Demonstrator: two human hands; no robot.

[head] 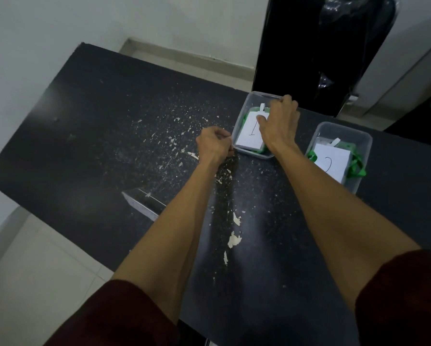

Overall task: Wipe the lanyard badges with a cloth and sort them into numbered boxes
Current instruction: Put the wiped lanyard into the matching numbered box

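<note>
Head view: box 1 [240, 118] and box 2 [347, 128] each hold a badge [249, 136] on green lanyards [357, 166]. Right hand [280, 123] grips box 1's badge; left hand [213, 143] is curled, grip unclear.

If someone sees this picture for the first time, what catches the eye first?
On the right stand box 1 and box 2, clear tubs with numbered papers and bright green lanyards. The right hand reaches over box 1; the left hand curls at its near corner. Pale flakes speckle the black table.

Plain work room, maybe office store: bare white wall [47, 33], pale tiled floor [34, 258], scuffed black desk [97, 121] with flaking paint, numbered boxes [242, 116], glossy black plastic [339, 18] behind.
</note>
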